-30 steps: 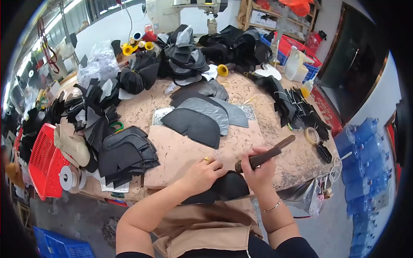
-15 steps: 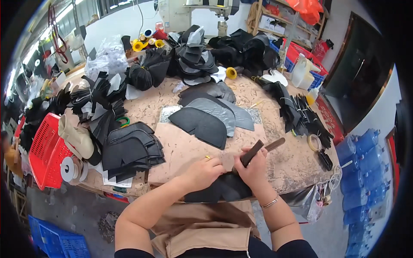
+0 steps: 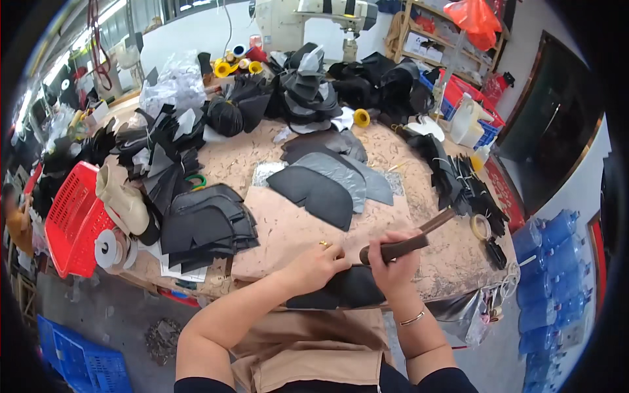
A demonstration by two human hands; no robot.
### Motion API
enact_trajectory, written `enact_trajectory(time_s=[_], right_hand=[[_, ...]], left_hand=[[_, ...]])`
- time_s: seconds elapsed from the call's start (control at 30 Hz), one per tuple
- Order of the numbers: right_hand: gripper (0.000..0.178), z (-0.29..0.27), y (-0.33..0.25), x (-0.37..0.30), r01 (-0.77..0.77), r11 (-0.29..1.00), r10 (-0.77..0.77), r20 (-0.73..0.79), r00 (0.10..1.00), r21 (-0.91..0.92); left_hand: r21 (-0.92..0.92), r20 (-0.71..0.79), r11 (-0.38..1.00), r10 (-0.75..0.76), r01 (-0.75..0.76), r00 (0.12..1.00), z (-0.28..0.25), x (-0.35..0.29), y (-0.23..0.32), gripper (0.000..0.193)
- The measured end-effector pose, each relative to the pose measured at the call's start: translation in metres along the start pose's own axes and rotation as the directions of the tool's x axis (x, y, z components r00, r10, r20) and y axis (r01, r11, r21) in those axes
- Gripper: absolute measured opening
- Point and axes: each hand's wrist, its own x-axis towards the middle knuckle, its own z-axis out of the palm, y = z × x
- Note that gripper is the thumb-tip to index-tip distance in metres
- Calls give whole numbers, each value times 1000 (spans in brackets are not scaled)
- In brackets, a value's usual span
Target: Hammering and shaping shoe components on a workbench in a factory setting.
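A black sheet piece (image 3: 350,288), seemingly leather or fabric, lies at the table's near edge, partly covered by my hands. My left hand (image 3: 318,265), with a ring on one finger, is closed with its fingertips at the piece's upper edge. In my right hand (image 3: 396,268) is what looks like a hammer (image 3: 409,247), gripped close to its dark brown head, its handle pointing away to the right. Beyond my hands lie a notched black piece (image 3: 314,196) and a grey piece (image 3: 331,171), overlapping. A stack of similar black pieces (image 3: 200,226) sits to the left.
Black bundles (image 3: 304,92) crowd the table's back below a sewing machine (image 3: 327,13). At left are a beige boot (image 3: 124,203), thread spool (image 3: 108,249) and red basket (image 3: 75,216). At right are a tape roll (image 3: 480,227) and, beyond the table, blue water bottles (image 3: 553,262).
My right hand has turned the hammer, so its head now lies nearly level instead of slanting up. The left hand has barely moved. The whole view has shifted slightly.
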Motion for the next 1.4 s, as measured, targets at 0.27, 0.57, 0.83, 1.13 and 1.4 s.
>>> enact_trajectory(time_s=[0.27, 0.57, 0.83, 1.13, 1.4], right_hand=[[21, 13, 15, -7, -18, 999, 24, 258, 966, -27], [29, 8, 12, -4, -27, 1000, 23, 290, 957, 8], [24, -20, 30, 7, -41, 983, 44, 11, 999, -178], [25, -23, 39, 6, 16, 973, -2, 61, 998, -230], [22, -13, 42, 10, 50, 991, -23, 210, 977, -124]], left_hand=[[-92, 20, 996, -18, 20, 1000, -9, -8, -5, 21], [17, 53, 1000, 14, -15, 999, -1, -5, -4, 20], [19, 49, 998, 63, -64, 997, 28, 53, -4, 15], [-73, 14, 997, -14, 15, 1000, 26, 46, -3, 14], [-128, -104, 991, 24, -37, 994, 26, 46, -1, 12]])
